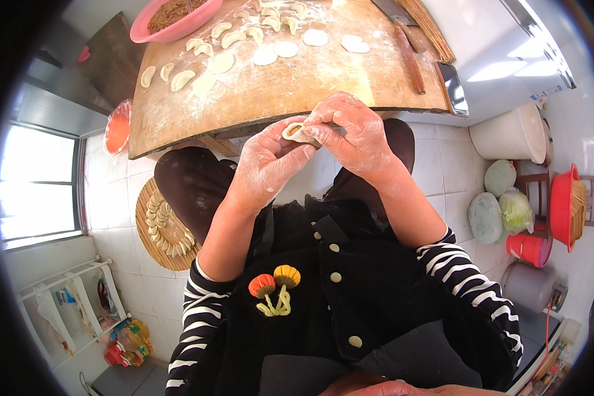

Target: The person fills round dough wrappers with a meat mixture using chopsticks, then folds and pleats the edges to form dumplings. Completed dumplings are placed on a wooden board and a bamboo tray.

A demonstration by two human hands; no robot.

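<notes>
A partly folded dumpling point(297, 133) is held between my two hands, above the near edge of a floured wooden board point(297, 89). Its left end gapes and some brown filling shows inside. My left hand point(272, 158) cups it from below, thumb along its near side. My right hand point(349, 131) pinches the wrapper's right part between thumb and fingers; those fingers hide that end. Farther up the board lie flat round wrappers point(315, 37) and several folded dumplings point(233, 39). A pink bowl point(213, 11) of brown filling stands at the board's far left corner.
A rolling pin point(410, 59) and a cleaver point(391, 11) lie on the board's right side. On the floor at left, a round woven tray point(146, 237) carries dumplings. An orange container point(118, 127) stands by the board's left edge; winter melons point(485, 218) and a red bucket point(527, 249) are at right.
</notes>
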